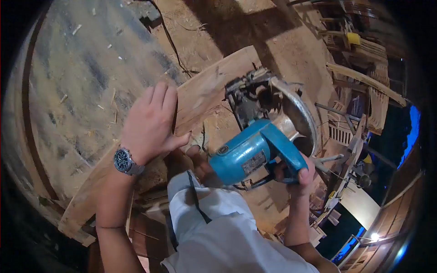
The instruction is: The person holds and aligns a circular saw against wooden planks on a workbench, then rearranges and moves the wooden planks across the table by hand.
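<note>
Beside the wooden plank [200, 98], your right hand [305, 176] is gripping the circular saw [241, 154] by its handle [287, 151]; your left hand [149, 125] is lying open over the plank. The saw, probably heavy and rigid, is favouring this handle.

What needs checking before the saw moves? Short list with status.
1. Right hand on the circular saw handle: ok, wrapped around it.
2. Left hand apart from the saw: ok, a gap shows; the hand lies over the plank.
3. Saw base seated on the plank: cannot tell, they overlap in view.
4. Blade stopped: cannot tell, not clearly visible.
5. Wrists bare: not ok, watch on the left one.
6. Grey surface free of scraps: not ok, wood bits scattered there.
</note>
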`<state>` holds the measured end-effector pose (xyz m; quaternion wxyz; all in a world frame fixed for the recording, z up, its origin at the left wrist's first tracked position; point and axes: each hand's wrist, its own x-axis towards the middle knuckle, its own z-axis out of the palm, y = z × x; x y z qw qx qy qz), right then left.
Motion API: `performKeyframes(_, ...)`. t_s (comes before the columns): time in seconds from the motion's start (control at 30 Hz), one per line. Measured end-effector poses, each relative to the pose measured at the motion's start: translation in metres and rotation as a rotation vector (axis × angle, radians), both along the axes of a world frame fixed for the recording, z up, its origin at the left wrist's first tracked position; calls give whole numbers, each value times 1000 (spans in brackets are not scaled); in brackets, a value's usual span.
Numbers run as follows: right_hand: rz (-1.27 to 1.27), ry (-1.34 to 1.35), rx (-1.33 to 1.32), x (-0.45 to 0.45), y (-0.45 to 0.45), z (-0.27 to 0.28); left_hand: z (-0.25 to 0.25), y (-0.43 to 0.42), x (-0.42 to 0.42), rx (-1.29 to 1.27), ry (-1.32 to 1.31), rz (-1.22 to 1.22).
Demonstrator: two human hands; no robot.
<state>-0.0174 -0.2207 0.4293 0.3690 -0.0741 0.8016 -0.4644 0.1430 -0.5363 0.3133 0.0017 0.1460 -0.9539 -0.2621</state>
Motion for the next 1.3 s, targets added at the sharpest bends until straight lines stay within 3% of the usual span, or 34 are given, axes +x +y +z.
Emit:
performKeyframes(0.43,-225,-31,88,13,146,9,-5,8,-2,-54,-14,6)
performKeyframes(0.7,-380,-138,103,11,206,-25,-18,-15,1,204,-77,85)
performKeyframes(0.9,-313,-74,169,1,212,-41,-27,-29,-4,389,-122,118)
performKeyframes(1.07,-271,-70,166,-4,210,-29,-21,-23,-6,320,-115,98)
performKeyframes(1.23,-257,-98,333,-3,201,-24,-28,-14,6,228,-90,83)
performKeyframes(1.3,-243,-55,311,-1,199,-25,-32,-1,11,19,-42,76)
